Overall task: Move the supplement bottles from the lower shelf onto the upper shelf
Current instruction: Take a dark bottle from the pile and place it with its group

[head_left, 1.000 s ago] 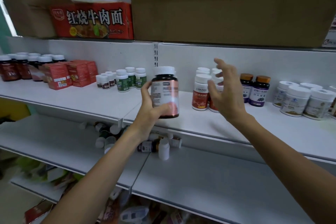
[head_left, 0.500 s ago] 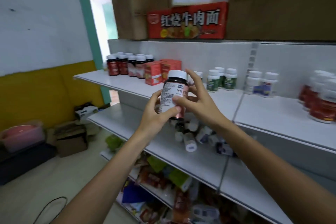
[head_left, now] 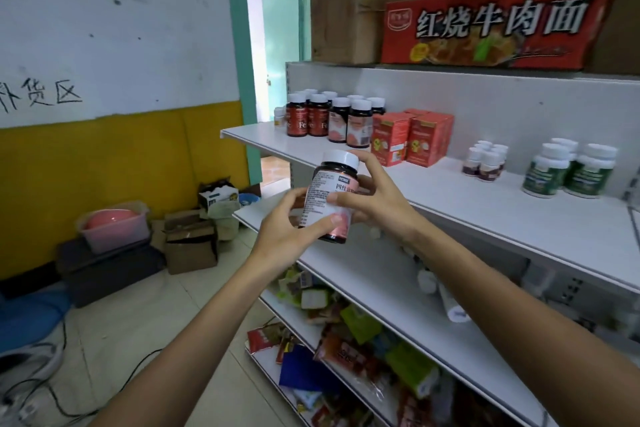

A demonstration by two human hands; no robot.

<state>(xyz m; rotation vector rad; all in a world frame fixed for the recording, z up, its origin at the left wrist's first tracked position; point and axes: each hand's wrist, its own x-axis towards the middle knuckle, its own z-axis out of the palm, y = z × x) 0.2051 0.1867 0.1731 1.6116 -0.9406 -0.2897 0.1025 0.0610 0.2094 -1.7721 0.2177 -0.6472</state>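
A dark supplement bottle with a white cap and pink label is held in the air in front of the shelves, slightly tilted. My left hand grips its lower half from the left. My right hand holds its right side, fingers on the cap and label. Behind it runs the white upper shelf, with a cluster of similar dark bottles at its far left end. On the lower shelf a few white-capped bottles lie partly hidden by my right arm.
Red boxes, small white bottles and green-labelled bottles stand on the upper shelf. Cardboard and a red noodle carton sit on top. Snack packets fill the bottom shelf. Boxes and a pink tub lie on the floor left.
The view has swung left along the shelves. My right hand, open beside the bottle before, has closed onto it, so both hands now hold it.
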